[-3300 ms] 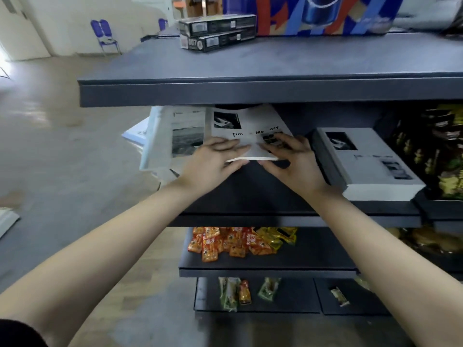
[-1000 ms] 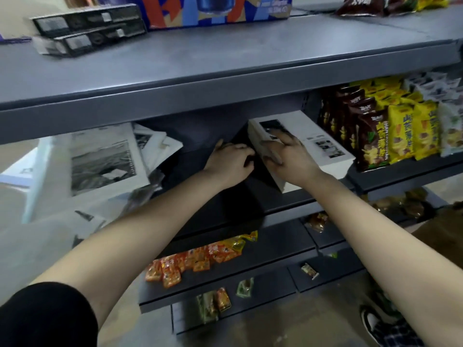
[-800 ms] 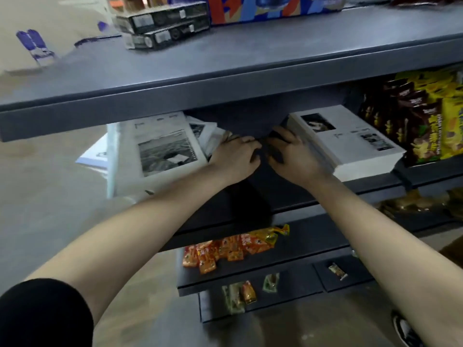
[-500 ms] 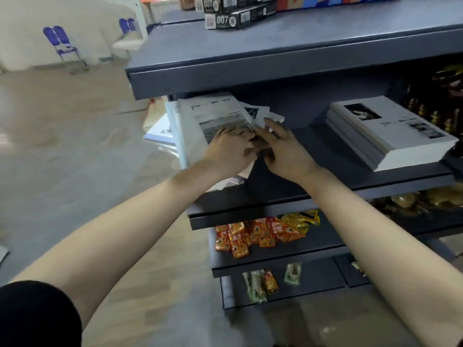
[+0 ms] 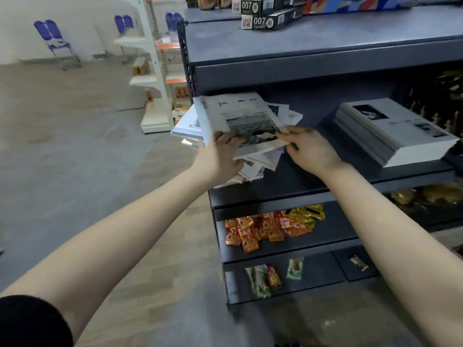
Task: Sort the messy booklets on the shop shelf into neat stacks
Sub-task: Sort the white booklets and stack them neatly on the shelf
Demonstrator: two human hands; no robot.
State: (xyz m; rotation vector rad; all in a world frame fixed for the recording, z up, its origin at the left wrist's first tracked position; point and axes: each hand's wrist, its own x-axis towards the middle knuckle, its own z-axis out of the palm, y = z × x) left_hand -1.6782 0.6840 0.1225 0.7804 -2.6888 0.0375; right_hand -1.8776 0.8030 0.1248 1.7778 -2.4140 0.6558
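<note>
A messy pile of white booklets (image 5: 260,164) lies at the left end of the dark grey shelf (image 5: 305,181), some hanging over its left edge. On top is a booklet (image 5: 240,113) with a black-and-white photo on its cover. My left hand (image 5: 220,156) grips its near left edge and my right hand (image 5: 308,146) pinches its near right corner. A neat stack of booklets (image 5: 393,134) sits at the right of the same shelf, apart from both hands.
The upper shelf (image 5: 313,38) overhangs the booklets and carries black "007" boxes (image 5: 268,13). Orange snack packets (image 5: 265,229) lie on the shelf below. Dark snack bags (image 5: 451,96) stand at the far right. A white rack (image 5: 152,71) and blue chairs (image 5: 53,38) stand across the floor.
Both hands left the neat stack on the right, moved left to the messy pile and took hold of its top booklet. My view swung left with them.
</note>
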